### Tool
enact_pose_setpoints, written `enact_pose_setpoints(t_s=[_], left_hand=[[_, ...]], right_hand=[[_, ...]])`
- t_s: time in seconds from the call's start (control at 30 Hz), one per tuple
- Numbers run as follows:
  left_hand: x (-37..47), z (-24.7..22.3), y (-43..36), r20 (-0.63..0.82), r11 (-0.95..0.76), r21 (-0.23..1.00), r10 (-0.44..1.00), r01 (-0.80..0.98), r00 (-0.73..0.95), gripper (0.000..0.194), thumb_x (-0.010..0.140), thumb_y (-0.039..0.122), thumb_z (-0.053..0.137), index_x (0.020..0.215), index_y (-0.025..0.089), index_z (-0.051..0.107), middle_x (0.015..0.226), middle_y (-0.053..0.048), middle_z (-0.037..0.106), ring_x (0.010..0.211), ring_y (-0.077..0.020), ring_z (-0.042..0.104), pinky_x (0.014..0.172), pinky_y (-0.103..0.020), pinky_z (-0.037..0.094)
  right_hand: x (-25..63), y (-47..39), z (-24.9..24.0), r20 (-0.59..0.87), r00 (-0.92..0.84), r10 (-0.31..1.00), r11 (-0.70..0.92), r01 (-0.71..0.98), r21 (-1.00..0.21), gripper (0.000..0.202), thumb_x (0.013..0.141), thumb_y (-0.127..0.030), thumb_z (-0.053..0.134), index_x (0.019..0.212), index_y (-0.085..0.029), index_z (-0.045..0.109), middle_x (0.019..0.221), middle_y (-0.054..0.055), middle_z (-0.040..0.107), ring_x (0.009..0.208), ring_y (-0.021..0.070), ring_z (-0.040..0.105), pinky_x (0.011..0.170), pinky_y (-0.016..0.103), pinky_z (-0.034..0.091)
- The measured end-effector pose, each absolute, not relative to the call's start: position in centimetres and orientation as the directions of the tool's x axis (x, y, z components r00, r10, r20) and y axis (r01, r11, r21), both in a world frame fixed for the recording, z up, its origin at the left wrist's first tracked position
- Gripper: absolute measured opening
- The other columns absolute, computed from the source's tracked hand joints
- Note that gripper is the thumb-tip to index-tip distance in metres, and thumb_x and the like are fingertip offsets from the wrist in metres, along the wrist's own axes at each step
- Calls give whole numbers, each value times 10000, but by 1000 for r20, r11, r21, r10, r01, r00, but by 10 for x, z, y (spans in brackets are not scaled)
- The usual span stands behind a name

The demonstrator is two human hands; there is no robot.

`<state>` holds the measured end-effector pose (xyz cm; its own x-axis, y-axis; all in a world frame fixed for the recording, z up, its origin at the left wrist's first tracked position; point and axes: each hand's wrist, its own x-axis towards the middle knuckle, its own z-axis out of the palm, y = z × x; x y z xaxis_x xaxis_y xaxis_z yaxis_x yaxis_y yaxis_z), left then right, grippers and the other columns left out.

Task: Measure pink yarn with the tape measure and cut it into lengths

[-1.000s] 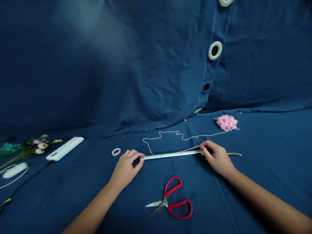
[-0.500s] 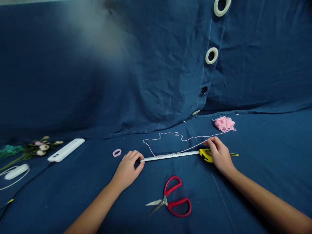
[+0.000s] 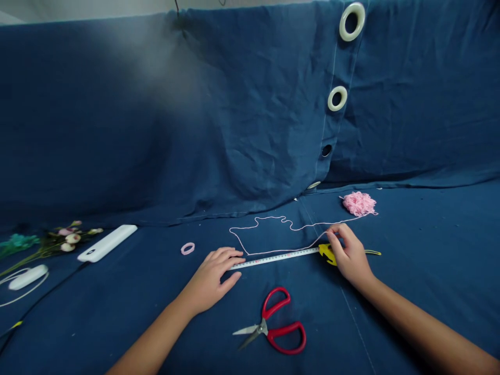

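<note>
A tape measure lies on the blue cloth, its yellow case at the right and its white blade drawn out leftward. My left hand rests over the blade's free end, fingers stretched out flat and thumb apart; the tip is hidden beneath. Beside the case, my right hand pinches the end of a thin pink yarn between thumb and forefinger. That strand runs along the blade, bends back near my left fingertips and loops to a tangled pink yarn ball. Red-handled scissors lie spread nearer me.
A small pink ring sits left of my left hand. Farther left are a long white device with a black cable, artificial flowers and a white oval object with a cord. A blue curtain with eyelets hangs behind.
My left hand has opened from its grip on the tape's end and now lies flatter over it. The yarn near my right hand sags more. The view has tilted up slightly.
</note>
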<state>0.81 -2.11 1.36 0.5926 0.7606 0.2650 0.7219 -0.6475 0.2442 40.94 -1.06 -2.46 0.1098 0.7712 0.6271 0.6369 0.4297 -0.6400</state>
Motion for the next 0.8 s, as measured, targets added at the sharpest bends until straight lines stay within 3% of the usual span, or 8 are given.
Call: enact_pose_setpoints(t_s=[0.13, 0.43, 0.53, 0.67, 0.8], left_hand=[[13, 10, -20, 297, -651, 209, 753, 730, 587, 358, 1068, 295, 478, 1381, 340, 647, 1373, -42, 679, 1336, -270, 552, 1096, -502, 459], [16, 15, -24, 268, -663, 252, 748, 705, 608, 413, 1070, 316, 496, 1475, 384, 546, 1447, -3, 632, 1353, -241, 544, 1118, -483, 455], [12, 13, -23, 384, -672, 287, 734, 683, 560, 372, 1068, 265, 488, 1410, 346, 609, 1386, -20, 672, 1291, -236, 589, 1076, -463, 484], [12, 17, -26, 658, -701, 333, 652, 631, 377, 226, 1019, 226, 590, 1176, 299, 735, 1168, -24, 756, 1109, -228, 670, 982, -425, 532], [18, 21, -33, 732, -686, 357, 627, 634, 266, 88, 956, 220, 693, 1003, 277, 742, 1010, -18, 752, 1008, -232, 671, 929, -423, 537]], right_hand=[[408, -9, -24, 633, 102, 767, 433, 647, -628, 213, 1032, -381, 474, 894, -245, 563, 906, 56, 621, 867, 243, 588, 805, 389, 477], [408, -8, -28, 601, 91, 794, 415, 641, -646, 237, 1027, -391, 488, 858, -243, 563, 849, 34, 612, 806, 225, 585, 749, 359, 469], [408, -10, -27, 609, 76, 790, 432, 635, -640, 225, 1031, -375, 490, 865, -241, 562, 869, 37, 605, 810, 221, 573, 760, 364, 468], [407, -13, -23, 625, 7, 780, 483, 629, -609, 215, 1042, -361, 479, 879, -244, 555, 909, 54, 606, 856, 234, 575, 789, 381, 474], [404, -14, -19, 623, -58, 780, 507, 644, -574, 206, 1044, -340, 477, 880, -249, 563, 927, 59, 623, 897, 245, 586, 829, 393, 478]])
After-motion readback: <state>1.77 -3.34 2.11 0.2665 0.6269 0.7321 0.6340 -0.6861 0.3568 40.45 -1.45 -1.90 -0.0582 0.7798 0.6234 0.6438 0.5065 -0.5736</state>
